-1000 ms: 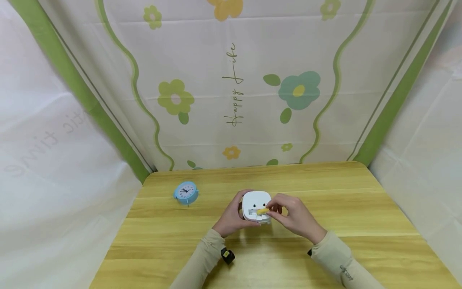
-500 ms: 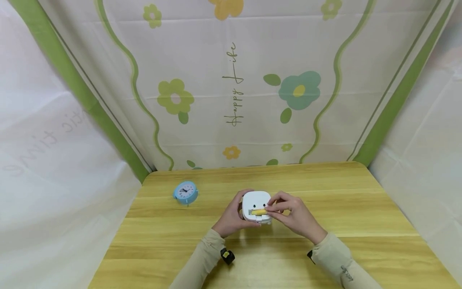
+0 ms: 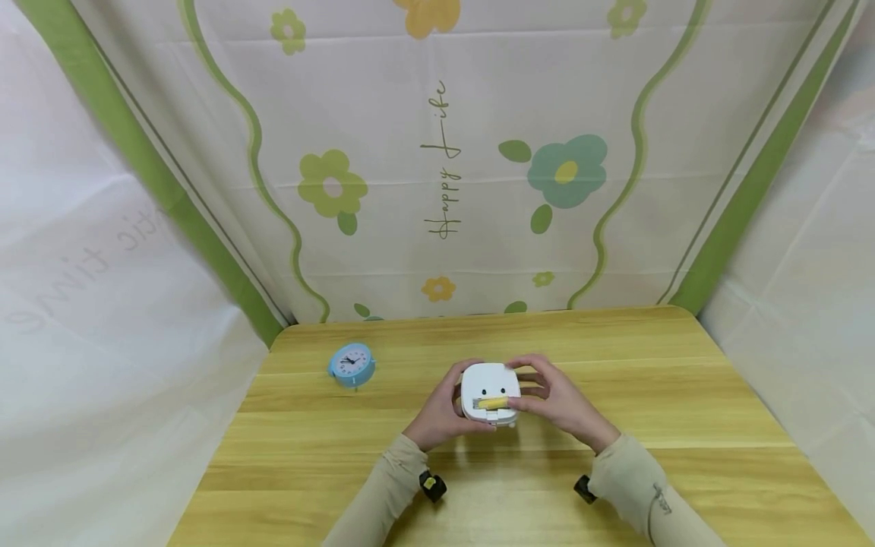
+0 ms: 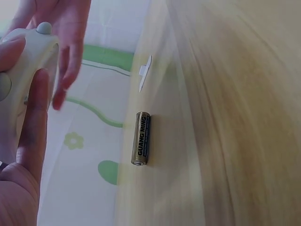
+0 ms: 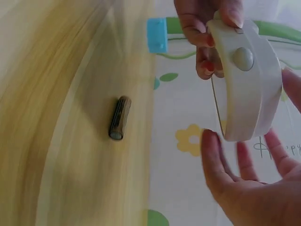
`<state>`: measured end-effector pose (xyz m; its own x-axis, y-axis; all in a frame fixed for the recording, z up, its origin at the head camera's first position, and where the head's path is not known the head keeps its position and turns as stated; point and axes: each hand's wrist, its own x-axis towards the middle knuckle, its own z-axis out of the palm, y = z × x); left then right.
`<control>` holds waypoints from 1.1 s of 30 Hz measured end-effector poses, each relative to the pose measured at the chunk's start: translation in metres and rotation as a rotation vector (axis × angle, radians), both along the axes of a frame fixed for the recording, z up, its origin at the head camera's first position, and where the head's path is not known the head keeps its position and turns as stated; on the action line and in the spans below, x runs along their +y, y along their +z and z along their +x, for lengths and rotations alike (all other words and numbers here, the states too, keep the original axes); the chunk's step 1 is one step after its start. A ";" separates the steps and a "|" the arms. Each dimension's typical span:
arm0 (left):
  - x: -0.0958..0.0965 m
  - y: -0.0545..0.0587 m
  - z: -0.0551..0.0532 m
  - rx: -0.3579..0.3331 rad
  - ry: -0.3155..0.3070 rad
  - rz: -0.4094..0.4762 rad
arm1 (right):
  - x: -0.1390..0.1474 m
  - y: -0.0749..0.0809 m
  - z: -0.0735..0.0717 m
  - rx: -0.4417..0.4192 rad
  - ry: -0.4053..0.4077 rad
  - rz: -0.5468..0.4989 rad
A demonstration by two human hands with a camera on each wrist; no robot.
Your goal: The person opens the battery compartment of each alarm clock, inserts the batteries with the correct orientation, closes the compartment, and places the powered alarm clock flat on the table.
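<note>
A white rounded-square device (image 3: pixel 488 376), like a clock seen from behind, is held above the table. My left hand (image 3: pixel 437 414) grips its left side, thumb along the lower edge. A yellow-gold battery (image 3: pixel 491 403) lies in the slot on the face turned towards me. My right hand (image 3: pixel 557 399) spans the device's right side: the thumb is on the battery's right end, the forefinger at the upper right corner. In the left wrist view, a second battery (image 4: pixel 141 139) lies on the table, with a small white cover (image 4: pixel 146 73) beyond it; the head view hides both.
A blue alarm clock (image 3: pixel 352 363) stands at the back left of the wooden table (image 3: pixel 581 342). A printed flower cloth (image 3: pixel 383 114) hangs behind the table, and white cloth (image 3: pixel 123 304) closes off the sides.
The battery went from slanted in my right fingertips to flat in the slot. My right fingers then spread from the battery to the device's right side, and the device shifted slightly right.
</note>
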<state>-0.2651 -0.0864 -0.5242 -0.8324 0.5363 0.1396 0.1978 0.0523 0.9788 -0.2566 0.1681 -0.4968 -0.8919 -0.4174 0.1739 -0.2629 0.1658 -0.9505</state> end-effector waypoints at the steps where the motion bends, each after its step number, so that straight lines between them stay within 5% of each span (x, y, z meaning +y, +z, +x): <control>1: 0.000 0.000 0.000 0.001 0.000 0.000 | 0.000 0.000 0.000 -0.052 0.024 -0.011; 9: -0.001 0.000 0.001 0.024 0.012 -0.019 | -0.002 0.000 -0.002 -0.235 0.149 -0.087; 33: -0.003 0.003 0.002 0.077 0.043 -0.076 | -0.008 -0.001 0.000 -0.322 0.058 -0.144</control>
